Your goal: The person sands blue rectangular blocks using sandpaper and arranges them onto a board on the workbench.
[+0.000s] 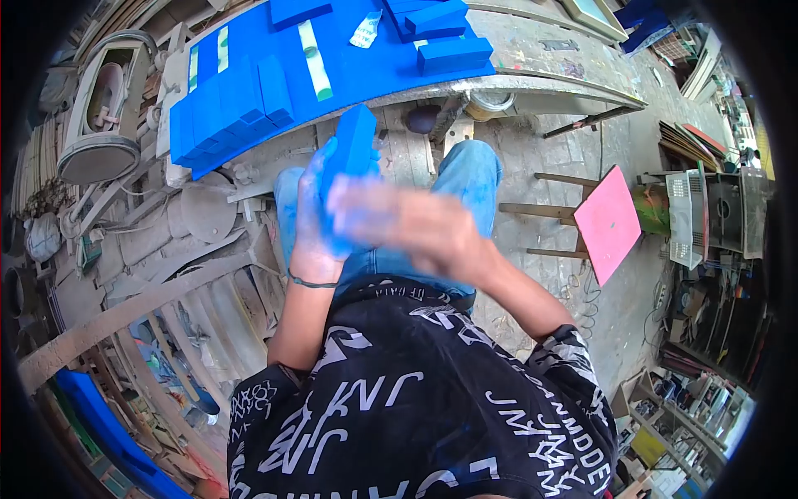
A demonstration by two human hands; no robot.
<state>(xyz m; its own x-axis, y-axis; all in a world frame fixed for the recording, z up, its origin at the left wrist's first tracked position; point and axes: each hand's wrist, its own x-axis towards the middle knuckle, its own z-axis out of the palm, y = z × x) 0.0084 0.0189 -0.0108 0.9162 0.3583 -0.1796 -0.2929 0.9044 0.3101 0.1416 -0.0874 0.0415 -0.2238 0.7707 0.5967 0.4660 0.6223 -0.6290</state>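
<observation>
A long blue block (356,140) stands out from my left hand (312,216), whose fingers wrap round it and are stained blue. My right hand (407,220) is smeared by motion across the block's lower end; whether it grips anything is hidden by the blur. Beyond my hands, a blue board (249,41) lies on the table with pale tape strips on it. Several blue blocks (229,104) stand in a close row at the board's left. More blue blocks (455,55) rest at its right end.
A wooden table (573,62) extends to the right, with a round tin (490,104) under its edge. A pink-topped stool (611,224) stands at the right. Wooden frames and a lantern-like case (104,108) are at the left, crowded shelves (715,291) at the far right.
</observation>
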